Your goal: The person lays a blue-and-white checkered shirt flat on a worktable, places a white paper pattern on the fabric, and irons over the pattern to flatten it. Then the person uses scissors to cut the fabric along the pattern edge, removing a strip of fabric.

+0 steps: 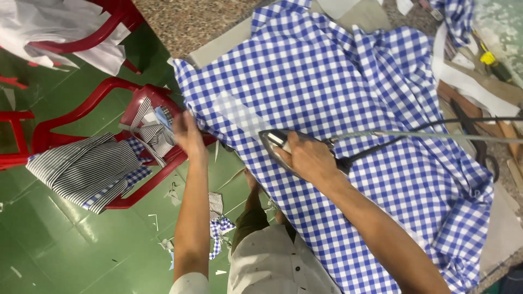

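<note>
Right hand grips the iron at frame centre, on the checked cloth. Left hand, fingers loose, touches the cloth's left edge.

My right hand is curled shut in a firm grip, knuckles up, forearm bare and running back to my lower right. My left hand reaches forward, fingers loosely bent, arm nearly straight, short pale sleeve at the shoulder.
</note>
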